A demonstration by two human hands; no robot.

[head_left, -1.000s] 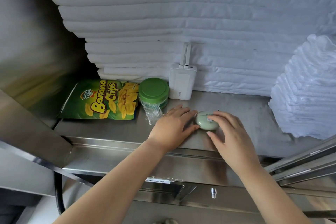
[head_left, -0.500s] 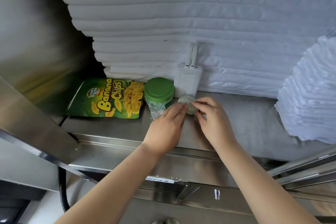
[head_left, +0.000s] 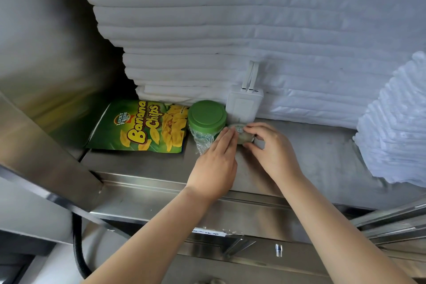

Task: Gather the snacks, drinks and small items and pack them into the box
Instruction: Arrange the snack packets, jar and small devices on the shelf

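Head view: the pale green oval item (head_left: 241,135) lies on the steel counter (head_left: 322,150), just in front of the white power bank (head_left: 244,106) and just beside the green-lidded jar (head_left: 206,117), caught between the 2 hands. It looks like a small, smooth, hard-shelled thing with a little label on top, so it is probably light and rigid and will not deform under a pinch. The rounded sides look likely to slip out of a loose grasp. The safest hold is probably across its short width, thumb on the near edge and 2 fingers on the far edge, low enough that it cannot pop upward.

The right hand (head_left: 270,147) is arched over the item from the right. Its fingers are curled, the forefinger tips on the far edge and the thumb tucked at the near edge, pinching it. The left hand (head_left: 215,161) lies flatter, fingers straight and held together, their tips touching the item's left side like a backstop, gripping nothing. Both forearms come up from the bottom of the frame and converge on it.

The banana chips bag (head_left: 143,127) lies flat to the left of the jar, and the power bank leans on the folded white cloth stack (head_left: 230,30). No box is in sight
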